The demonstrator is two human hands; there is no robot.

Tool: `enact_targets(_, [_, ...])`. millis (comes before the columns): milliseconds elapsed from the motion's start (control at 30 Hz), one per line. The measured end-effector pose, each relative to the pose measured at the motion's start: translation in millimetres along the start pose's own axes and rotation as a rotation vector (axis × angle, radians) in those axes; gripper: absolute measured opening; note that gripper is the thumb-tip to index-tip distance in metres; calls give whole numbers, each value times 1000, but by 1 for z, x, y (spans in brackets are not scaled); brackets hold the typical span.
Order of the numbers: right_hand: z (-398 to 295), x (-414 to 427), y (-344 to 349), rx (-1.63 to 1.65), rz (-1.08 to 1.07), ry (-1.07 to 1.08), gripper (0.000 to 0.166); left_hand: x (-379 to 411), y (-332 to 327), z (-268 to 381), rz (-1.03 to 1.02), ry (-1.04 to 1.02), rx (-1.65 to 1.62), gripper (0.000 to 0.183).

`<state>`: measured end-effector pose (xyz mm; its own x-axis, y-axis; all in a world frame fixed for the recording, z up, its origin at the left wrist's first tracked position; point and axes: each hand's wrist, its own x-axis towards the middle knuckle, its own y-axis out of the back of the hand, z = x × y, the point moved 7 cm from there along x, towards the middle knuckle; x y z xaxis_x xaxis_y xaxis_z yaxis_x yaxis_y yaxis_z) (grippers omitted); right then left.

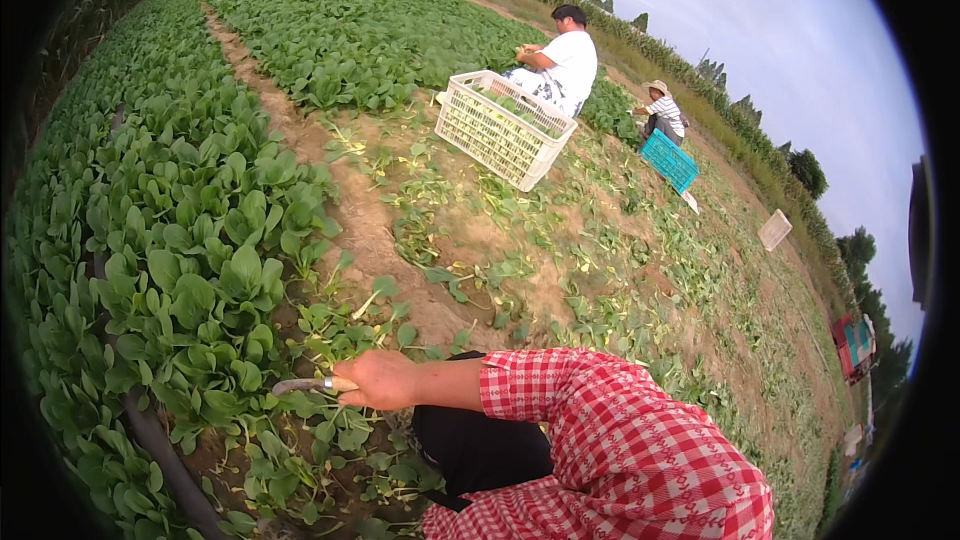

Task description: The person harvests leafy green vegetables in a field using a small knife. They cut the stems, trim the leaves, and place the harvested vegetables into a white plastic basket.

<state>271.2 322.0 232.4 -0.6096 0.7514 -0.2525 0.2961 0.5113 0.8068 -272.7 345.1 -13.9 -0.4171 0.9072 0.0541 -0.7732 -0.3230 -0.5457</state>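
Observation:
My right hand [384, 381] reaches left across the frame, gripping the pale handle of a small sickle [298, 386]. The dark, slightly curved blade points left, over low leaves at the edge of a bed of leafy greens [217, 292] that looks like bok choy. Just below the forearm is my bent knee in black trousers [480, 446]. My left hand is out of view. Loose and trimmed leaves [352, 337] lie on the soil around the sickle hand.
A dark hose [165, 457] runs through the greens. Ahead stands a cream plastic crate [502, 131] holding greens, beside a crouching person [570, 60]. Farther right are another person [664, 112], a blue crate [669, 160] and a pale crate [775, 230]. Leaf scraps litter the soil [517, 232].

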Motion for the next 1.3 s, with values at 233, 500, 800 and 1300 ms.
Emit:
enact_targets(233, [-1, 20, -15, -71, -65, -6, 35, -3, 2, 12, 12, -148, 586, 49])
enact_targets(500, [4, 45, -25, -72, -90, 26, 33, 1, 5, 15, 63, -252, 738, 34])
enact_targets(800, [-1, 66, -24, -54, -134, 76, 34, 14, 26, 20, 21, -280, 820, 39])
enact_targets(1300, [42, 136, -75, -153, -368, -139, 32, 25, 43, -20, 134, -224, 1034, 37])
